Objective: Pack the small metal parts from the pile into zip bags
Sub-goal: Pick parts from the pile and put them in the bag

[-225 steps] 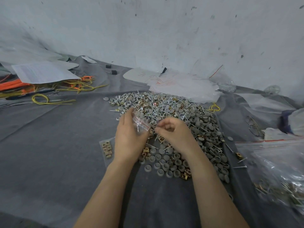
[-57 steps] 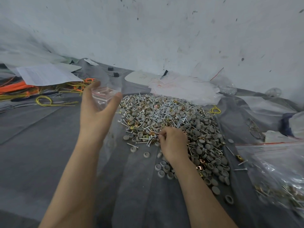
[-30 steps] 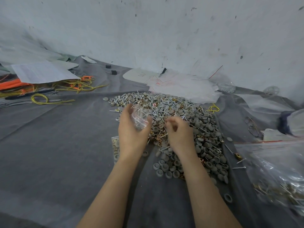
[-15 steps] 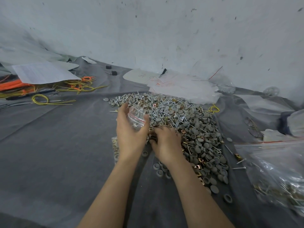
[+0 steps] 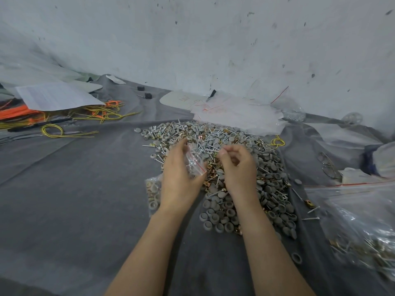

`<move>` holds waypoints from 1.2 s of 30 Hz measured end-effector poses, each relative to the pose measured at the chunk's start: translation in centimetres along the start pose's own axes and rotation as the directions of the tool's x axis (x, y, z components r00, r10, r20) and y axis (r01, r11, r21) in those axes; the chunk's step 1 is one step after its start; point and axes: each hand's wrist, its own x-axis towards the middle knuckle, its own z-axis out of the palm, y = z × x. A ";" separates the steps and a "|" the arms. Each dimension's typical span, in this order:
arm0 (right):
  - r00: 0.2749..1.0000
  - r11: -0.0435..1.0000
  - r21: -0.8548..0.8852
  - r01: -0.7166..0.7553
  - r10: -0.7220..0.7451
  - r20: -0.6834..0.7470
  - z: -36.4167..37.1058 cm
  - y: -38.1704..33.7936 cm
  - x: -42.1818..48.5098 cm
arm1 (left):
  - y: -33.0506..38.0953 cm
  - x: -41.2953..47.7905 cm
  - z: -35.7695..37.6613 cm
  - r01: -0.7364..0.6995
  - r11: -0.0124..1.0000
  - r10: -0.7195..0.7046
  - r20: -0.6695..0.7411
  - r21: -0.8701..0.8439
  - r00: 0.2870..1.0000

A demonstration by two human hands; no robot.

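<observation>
A pile of small parts (image 5: 239,159), with screws, grey round caps and brass clips, lies on the grey cloth in the middle. My left hand (image 5: 179,178) holds a small clear zip bag (image 5: 194,162) with a red strip, tilted over the pile's near left side. My right hand (image 5: 237,165) hovers just right of the bag with its fingers curled together; what it pinches is hidden. A filled zip bag (image 5: 152,193) lies on the cloth, partly under my left wrist.
A large clear bag (image 5: 363,221) with packed parts sits at the right edge. Clear plastic sheets (image 5: 237,114) lie behind the pile. Yellow and orange wires (image 5: 64,124) and a paper sheet (image 5: 55,97) are at the far left. A wall stands close behind.
My right hand has lifted off the pile, from beside my left wrist up to the bag's mouth. My left hand and the bag have barely moved.
</observation>
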 end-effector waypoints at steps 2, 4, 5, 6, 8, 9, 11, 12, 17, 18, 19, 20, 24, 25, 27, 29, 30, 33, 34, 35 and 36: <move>0.996 0.997 0.063 0.039 -0.044 0.076 0.0 -0.7 -0.2 | -0.1 0.0 0.1 -0.022 0.999 0.021 0.020 0.024 1.000; 0.968 0.996 0.033 0.084 -0.089 0.237 0.3 -1.2 -0.5 | -0.3 -0.1 0.2 -0.023 1.000 0.022 0.041 0.017 0.999; 0.944 0.994 0.021 0.107 -0.108 0.312 0.5 -1.3 -0.7 | -0.3 -0.1 0.2 -0.016 1.000 0.016 0.047 0.011 0.999; 0.926 0.992 0.021 0.122 -0.122 0.356 0.6 -1.4 -0.9 | -0.3 -0.1 0.1 -0.009 1.000 0.008 0.045 0.004 0.999; 0.939 0.992 0.037 0.117 -0.123 0.320 0.7 -1.3 -0.9 | -0.2 0.0 0.0 0.007 1.000 -0.007 0.022 -0.015 1.000; 0.963 0.995 0.039 0.091 -0.098 0.250 0.5 -1.1 -0.7 | -0.1 0.0 -0.1 0.016 1.000 -0.016 0.004 -0.026 1.000; 0.994 0.998 -0.030 0.046 -0.043 0.103 -0.1 -0.6 -0.3 | 0.1 0.2 -0.3 0.045 0.997 -0.048 -0.043 -0.059 0.998; 0.997 0.992 -0.121 0.035 -0.026 0.078 -0.3 -0.2 -0.1 | 0.3 0.3 -0.4 0.067 0.994 -0.073 -0.070 -0.086 0.995; 0.927 0.742 -0.656 0.137 0.138 0.349 0.2 1.3 -0.6 | 0.7 0.5 -1.1 0.146 0.960 -0.191 -0.178 -0.239 0.965; 0.905 0.666 -0.728 0.162 0.193 0.378 0.4 1.3 -0.7 | 0.7 0.5 -1.2 0.150 0.957 -0.200 -0.191 -0.248 0.961; 0.893 0.619 -0.764 0.179 0.224 0.391 0.6 1.3 -0.8 | 0.8 0.5 -1.3 0.152 0.957 -0.204 -0.198 -0.248 0.959; 0.888 0.601 -0.777 0.189 0.233 0.396 0.7 1.3 -0.8 | 0.8 0.5 -1.3 0.155 0.957 -0.206 -0.200 -0.244 0.958; 0.907 0.587 -0.790 0.178 0.213 0.363 0.9 1.5 -1.0 | 1.1 0.4 -1.3 0.150 0.959 -0.197 -0.184 -0.241 0.963; 0.911 0.576 -0.799 0.172 0.215 0.351 1.0 1.5 -1.0 | 1.1 0.3 -1.3 0.146 0.960 -0.192 -0.183 -0.238 0.964; 0.920 0.571 -0.805 0.162 0.207 0.333 1.2 1.5 -1.0 | 1.0 0.3 -1.2 0.135 0.965 -0.178 -0.181 -0.225 0.967; 0.935 0.622 -0.769 0.150 0.164 0.314 1.1 1.6 -0.9 | 0.9 0.3 -1.0 0.124 0.973 -0.158 -0.173 -0.193 0.972; 0.945 0.667 -0.732 0.139 0.132 0.299 1.0 1.6 -0.9 | 0.8 0.3 -0.9 0.116 0.979 -0.144 -0.164 -0.170 0.976; 0.980 0.805 -0.585 0.095 0.026 0.195 0.4 1.7 -0.6 | 0.4 0.2 -0.5 0.080 0.992 -0.090 -0.097 -0.101 0.991; 0.990 0.842 -0.532 0.086 -0.011 0.141 0.2 1.6 -0.4 | 0.2 0.1 -0.4 0.066 0.995 -0.071 -0.066 -0.076 0.995; 0.996 0.880 -0.469 0.078 -0.043 0.084 0.0 1.5 -0.4 | 0.1 0.1 -0.2 0.049 0.997 -0.051 -0.035 -0.053 0.998; 0.997 0.916 -0.395 0.075 -0.070 0.027 -0.1 1.3 -0.3 | 0.0 0.0 -0.1 0.032 0.999 -0.032 -0.003 -0.028 0.999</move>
